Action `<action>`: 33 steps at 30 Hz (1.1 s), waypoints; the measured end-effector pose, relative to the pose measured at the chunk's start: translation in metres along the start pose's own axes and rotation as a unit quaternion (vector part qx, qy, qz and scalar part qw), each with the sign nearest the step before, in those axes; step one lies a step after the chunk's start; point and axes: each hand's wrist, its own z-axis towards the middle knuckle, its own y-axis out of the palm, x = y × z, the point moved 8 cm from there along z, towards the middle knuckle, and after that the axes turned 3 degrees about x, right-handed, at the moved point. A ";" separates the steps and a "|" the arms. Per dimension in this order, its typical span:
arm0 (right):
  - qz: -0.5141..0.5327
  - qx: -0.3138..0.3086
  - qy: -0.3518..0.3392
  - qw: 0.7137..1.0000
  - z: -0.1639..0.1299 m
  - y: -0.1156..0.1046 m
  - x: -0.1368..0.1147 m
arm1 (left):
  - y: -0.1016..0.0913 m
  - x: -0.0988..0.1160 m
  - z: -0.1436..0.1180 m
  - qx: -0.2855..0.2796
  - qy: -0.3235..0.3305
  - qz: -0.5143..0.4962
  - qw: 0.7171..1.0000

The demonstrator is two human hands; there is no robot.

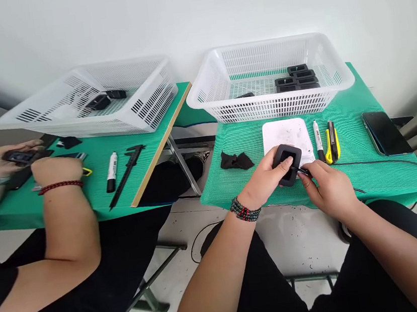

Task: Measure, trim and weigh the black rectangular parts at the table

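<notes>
My left hand grips a black rectangular frame-shaped part with rounded corners, its thumb lying across the face. My right hand is closed on a thin dark tool whose tip reaches the part's opening; the tool's exact kind is hidden by the fingers. Behind the part, a white square pad with dark specks lies on the green table cover. To its left is a crumpled black cloth. A marker and a yellow utility knife lie beyond my right hand.
A white basket at the back holds several black parts. On the right are a phone and a black cable. At left, a co-worker's hands work beside another basket, a marker and calipers.
</notes>
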 end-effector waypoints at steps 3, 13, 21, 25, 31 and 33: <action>0.009 0.008 -0.002 1.000 0.001 -0.002 0.000 | 0.003 0.001 0.001 0.006 0.026 0.031 0.999; 0.029 0.053 -0.052 0.997 -0.003 -0.015 -0.004 | 0.011 0.023 -0.003 0.000 0.108 0.028 0.994; 0.054 0.100 -0.108 0.988 -0.005 -0.028 -0.010 | 0.016 0.026 -0.010 -0.012 0.148 0.050 0.988; 0.044 0.104 -0.095 0.989 -0.008 -0.030 -0.009 | 0.021 0.030 -0.013 -0.021 0.164 0.056 0.985; 0.020 0.162 -0.068 0.984 -0.014 -0.046 -0.008 | 0.030 0.032 -0.018 -0.046 0.181 0.074 0.980; 0.025 0.164 -0.062 0.984 -0.014 -0.049 -0.007 | 0.031 0.031 -0.018 -0.051 0.193 0.077 0.977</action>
